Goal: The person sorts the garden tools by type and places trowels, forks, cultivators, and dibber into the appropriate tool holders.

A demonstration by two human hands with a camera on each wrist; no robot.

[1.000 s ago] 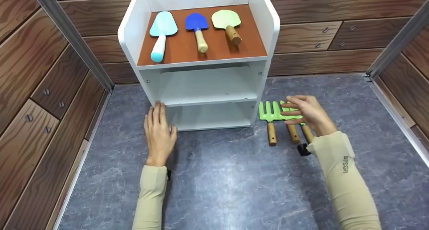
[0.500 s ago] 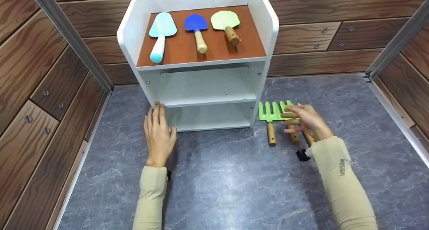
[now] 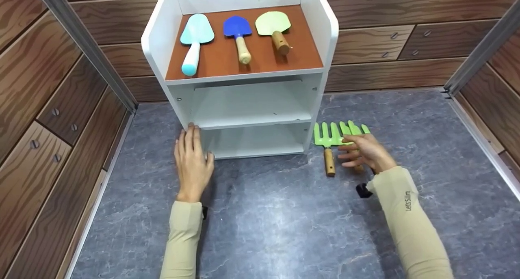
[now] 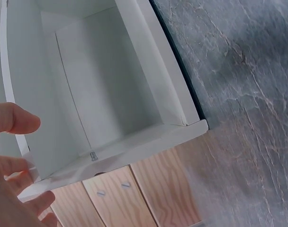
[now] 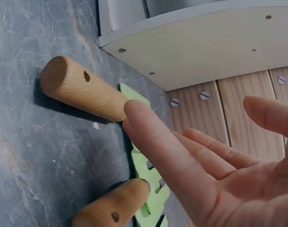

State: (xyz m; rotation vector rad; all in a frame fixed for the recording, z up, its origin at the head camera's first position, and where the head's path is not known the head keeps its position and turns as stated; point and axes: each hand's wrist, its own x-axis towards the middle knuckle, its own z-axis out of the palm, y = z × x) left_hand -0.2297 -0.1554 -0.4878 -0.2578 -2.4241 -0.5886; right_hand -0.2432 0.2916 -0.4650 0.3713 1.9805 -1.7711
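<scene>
Just right of the white shelf unit, green garden forks with wooden handles lie close together on the grey marbled surface; over them hangs the right hand, fingers loosely spread and holding nothing, though whether a fingertip touches a handle is unclear; the left hand, fingers extended, rests against the unit's left front edge; on the brown top shelf lie three trowels, light blue, dark blue and pale green; wood-patterned panels stand behind.
</scene>
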